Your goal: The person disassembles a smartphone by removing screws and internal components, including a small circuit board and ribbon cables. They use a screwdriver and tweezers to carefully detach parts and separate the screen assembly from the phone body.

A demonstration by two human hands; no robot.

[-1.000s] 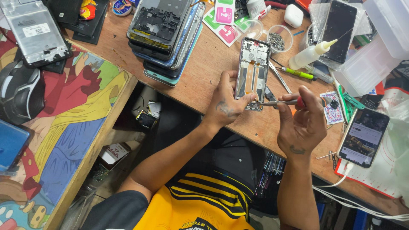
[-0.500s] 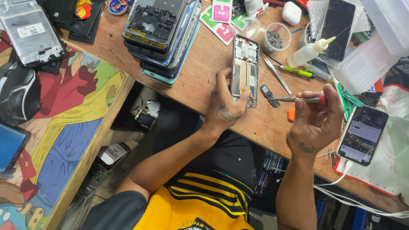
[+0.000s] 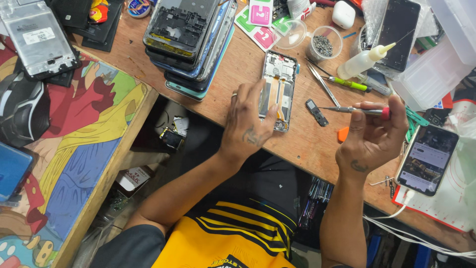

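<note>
An opened phone (image 3: 279,79) with its back off lies on the wooden bench (image 3: 238,74), its boards and ribbon cables showing. My left hand (image 3: 249,126) rests on the phone's lower left edge, fingers spread over it. My right hand (image 3: 374,136) is to the right of the phone and holds a thin screwdriver (image 3: 354,110) with a red end, its tip pointing left. A small black part (image 3: 316,112) lies on the bench between the phone and the screwdriver tip.
A stack of phone frames (image 3: 191,37) stands at the back left. Tweezers (image 3: 322,83), a green pen (image 3: 347,83), a glue bottle (image 3: 364,60), a cup of screws (image 3: 323,44) and an orange pick (image 3: 343,134) lie around. A lit phone (image 3: 429,159) lies at the right.
My right hand has drawn the screwdriver away from the phone to the right. The small black part now lies loose on the bench. My left hand has flattened onto the phone.
</note>
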